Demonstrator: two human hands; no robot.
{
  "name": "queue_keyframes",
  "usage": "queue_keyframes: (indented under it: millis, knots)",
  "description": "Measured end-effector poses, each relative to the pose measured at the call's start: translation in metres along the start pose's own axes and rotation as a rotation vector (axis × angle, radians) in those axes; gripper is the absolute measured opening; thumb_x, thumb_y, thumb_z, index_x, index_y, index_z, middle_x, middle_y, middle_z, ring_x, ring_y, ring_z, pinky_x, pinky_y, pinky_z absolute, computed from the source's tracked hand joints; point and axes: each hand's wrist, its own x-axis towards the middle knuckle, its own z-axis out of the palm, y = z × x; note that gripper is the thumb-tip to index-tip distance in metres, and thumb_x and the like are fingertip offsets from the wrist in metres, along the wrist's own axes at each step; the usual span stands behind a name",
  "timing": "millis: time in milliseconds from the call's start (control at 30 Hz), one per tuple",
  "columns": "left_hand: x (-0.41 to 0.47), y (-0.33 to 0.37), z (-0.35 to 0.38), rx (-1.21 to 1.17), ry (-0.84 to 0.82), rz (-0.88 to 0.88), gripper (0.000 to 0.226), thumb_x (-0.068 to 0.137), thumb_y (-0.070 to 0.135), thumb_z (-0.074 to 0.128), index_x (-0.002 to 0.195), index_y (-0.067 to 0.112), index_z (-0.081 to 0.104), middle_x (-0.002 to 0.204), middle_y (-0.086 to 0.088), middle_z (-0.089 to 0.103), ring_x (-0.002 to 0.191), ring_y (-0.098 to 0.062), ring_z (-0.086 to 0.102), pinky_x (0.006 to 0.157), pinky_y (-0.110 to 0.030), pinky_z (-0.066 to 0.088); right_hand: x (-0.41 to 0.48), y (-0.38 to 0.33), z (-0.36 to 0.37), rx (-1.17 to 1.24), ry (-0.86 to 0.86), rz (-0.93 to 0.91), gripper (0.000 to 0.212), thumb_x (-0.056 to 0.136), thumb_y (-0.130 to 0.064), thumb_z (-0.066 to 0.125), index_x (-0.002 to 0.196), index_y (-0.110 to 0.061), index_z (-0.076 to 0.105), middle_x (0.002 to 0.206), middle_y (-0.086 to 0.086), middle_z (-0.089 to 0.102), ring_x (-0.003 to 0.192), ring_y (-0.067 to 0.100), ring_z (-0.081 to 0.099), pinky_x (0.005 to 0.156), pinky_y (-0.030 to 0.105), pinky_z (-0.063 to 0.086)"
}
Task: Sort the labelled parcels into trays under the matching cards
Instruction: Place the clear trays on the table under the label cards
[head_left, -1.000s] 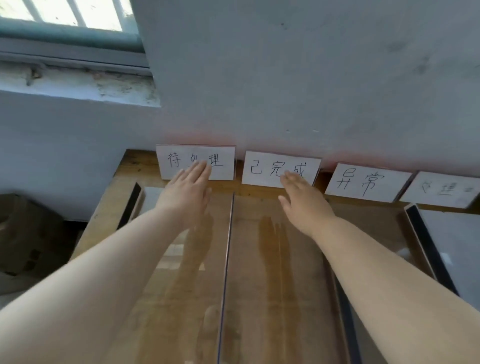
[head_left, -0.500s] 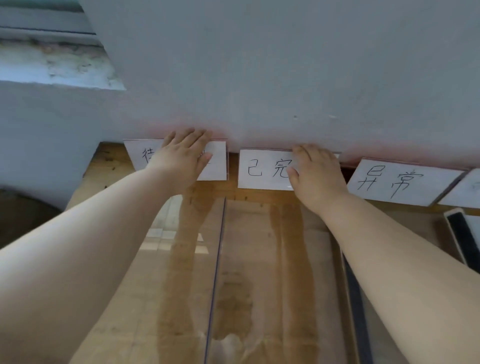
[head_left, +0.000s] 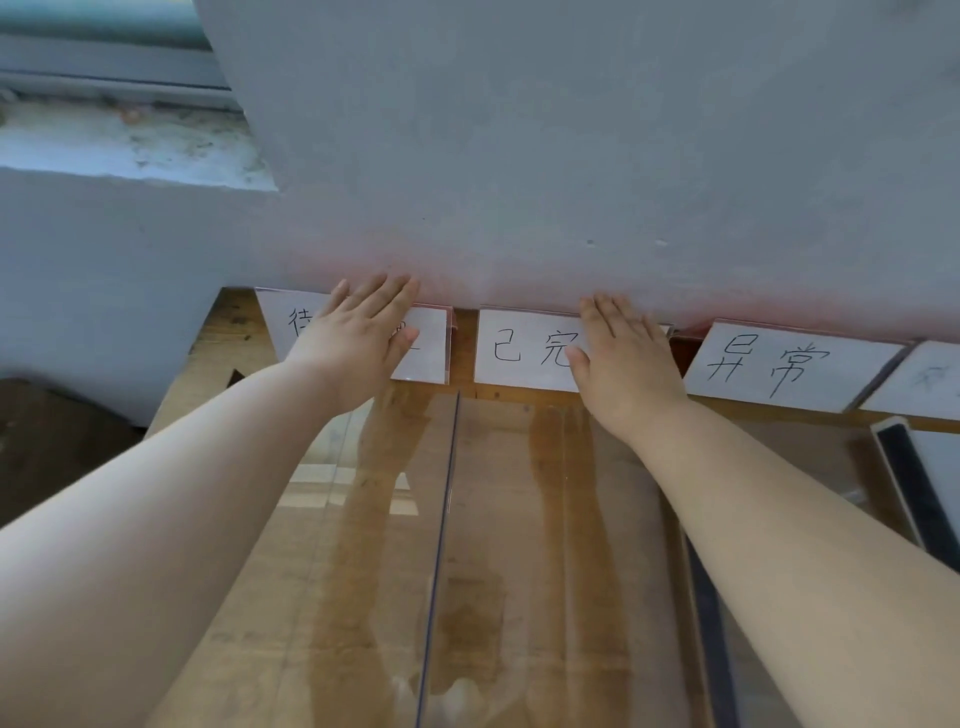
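Left hand (head_left: 358, 343) lies flat on the left card (head_left: 426, 348), fingers straight and close together, tips reaching the card's top edge where it meets the wall (head_left: 571, 156). It grips nothing; palm and fingers press on the card face and cover most of the writing.

Right hand (head_left: 623, 364) is in the same posture on the right part of the second card (head_left: 519, 348): fingers straight and together, thumb out to the left, nothing clamped. Two characters show left of the thumb.

Third card (head_left: 779, 364) and fourth card (head_left: 924, 379) stand untouched further right. All four lean in a row against the wall at the far edge of the table (head_left: 208, 353).

Assessment: the flat, spread contact suits seating or straightening the cards against the wall, not lifting them. A pinch would be expected for lifting. Both hands work at once, probably to square the two cards in one move.

Clear trays sit near of the cards. The left tray (head_left: 363, 519) is below the left card, and the middle tray (head_left: 519, 519) is below the second card. A thin upright wall separates them. The right tray (head_left: 914, 488), with a dark rim, lies below the fourth card. Each tray under its card gives the sorting its key.

No parcels are in view, and the visible tray floors hold none. Sorting is judged not yet begun; this step is preparation of the labels.

Risk: a card pushed sideways could slide off line with its tray.
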Motion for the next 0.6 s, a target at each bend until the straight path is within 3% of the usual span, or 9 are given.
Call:
queue_keyframes:
  millis: [200,367,467,600]
  knots:
    - [-0.044,0.034,-0.026,0.010,0.056,0.070,0.057,0.101,0.044,0.011,0.151,0.021,-0.003,0.159,0.004,0.000,0.145,-0.010,-0.009,0.117,-0.030,-0.009,-0.051,-0.024,-0.022,0.149,0.052,-0.006,0.060,0.102,-0.040,0.023,0.151,-0.015,-0.002,0.160,0.002,-0.005,0.146,0.015,-0.008,0.119,0.033,-0.001]
    - [-0.124,0.054,-0.039,0.004,0.109,0.161,0.063,0.088,0.053,-0.009,0.143,0.024,-0.009,0.150,0.009,-0.007,0.143,-0.008,-0.009,0.117,-0.031,-0.007,-0.139,-0.052,-0.032,0.298,0.019,-0.002,0.062,0.101,-0.044,0.025,0.151,-0.020,-0.002,0.159,-0.005,-0.008,0.145,0.008,-0.009,0.118,0.028,-0.002]
    - [-0.177,0.058,-0.038,0.002,0.146,0.182,0.060,0.092,0.052,-0.001,0.144,0.022,-0.003,0.150,0.009,-0.002,0.143,-0.009,-0.006,0.116,-0.032,-0.004,-0.195,-0.071,-0.029,0.334,0.019,0.023,0.063,0.100,-0.046,0.026,0.152,-0.023,-0.001,0.159,-0.008,-0.008,0.144,0.004,-0.010,0.114,0.023,-0.002]
    - [-0.240,0.054,-0.032,0.027,0.189,0.219,0.058,0.097,0.047,0.021,0.145,0.015,0.019,0.151,0.001,0.027,0.142,-0.017,0.021,0.118,-0.034,0.010,-0.263,-0.094,-0.020,0.394,0.011,0.086,0.063,0.099,-0.047,0.029,0.152,-0.026,0.000,0.159,-0.012,-0.005,0.143,0.001,-0.008,0.110,0.019,0.002]
